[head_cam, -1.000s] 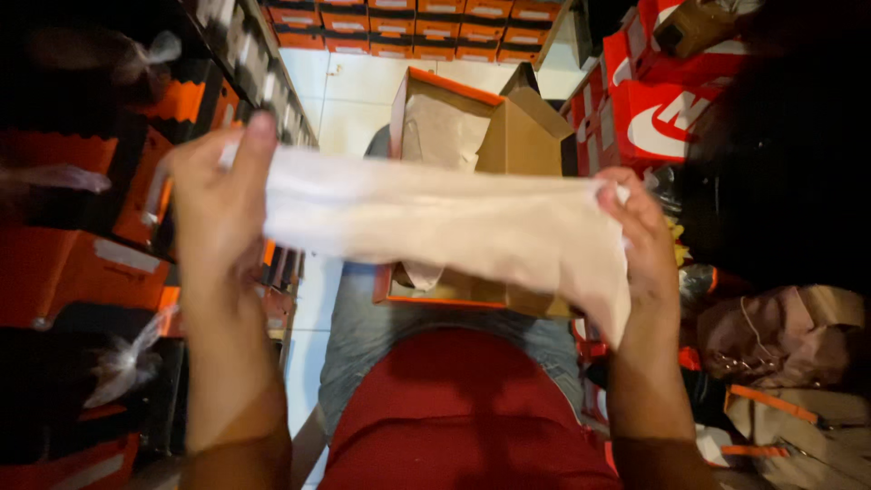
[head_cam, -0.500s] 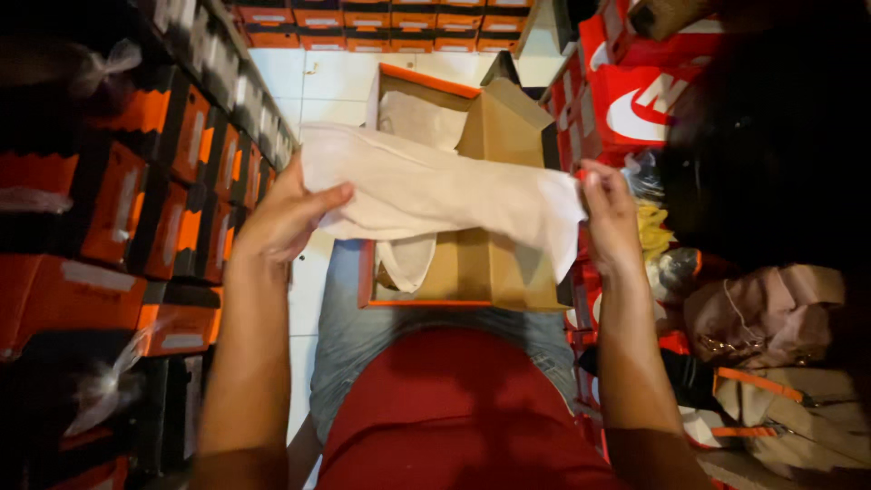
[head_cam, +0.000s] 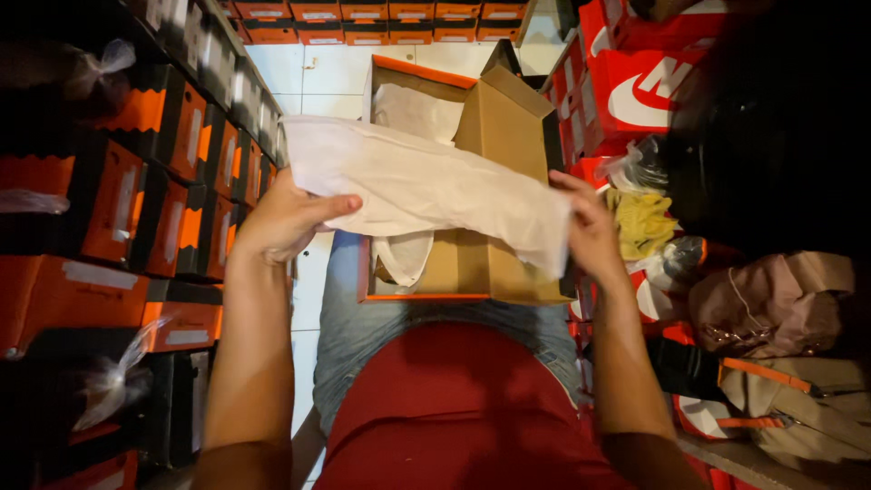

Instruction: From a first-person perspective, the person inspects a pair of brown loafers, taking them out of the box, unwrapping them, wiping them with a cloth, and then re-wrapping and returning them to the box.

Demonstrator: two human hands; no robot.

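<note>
Lowered since a second ago, the sheet of white tissue paper (head_cam: 426, 186) now hangs just over the open shoe box (head_cam: 472, 263) rather than high in front of the camera, and both hands have come closer together. It stretches from about ten o'clock down to four o'clock across the middle of the view. At its nine o'clock end the left hand (head_cam: 286, 222) is clamped on the paper, thumb lying on top and pointing toward three o'clock. At the four o'clock end the right hand (head_cam: 590, 227) pinches the paper's corner between thumb and fingers. Beneath the paper, the brown box with orange edging rests on the person's lap, over blue jeans (head_cam: 363, 336) and a red shirt (head_cam: 454, 417); more white paper (head_cam: 413, 113) lies inside it. Toward nine o'clock stand stacked orange and black shoe boxes (head_cam: 136, 191). Toward two o'clock are red shoe boxes (head_cam: 653, 82), and at three o'clock a yellow cloth (head_cam: 640, 222) and clear plastic bags (head_cam: 640, 168).
</note>
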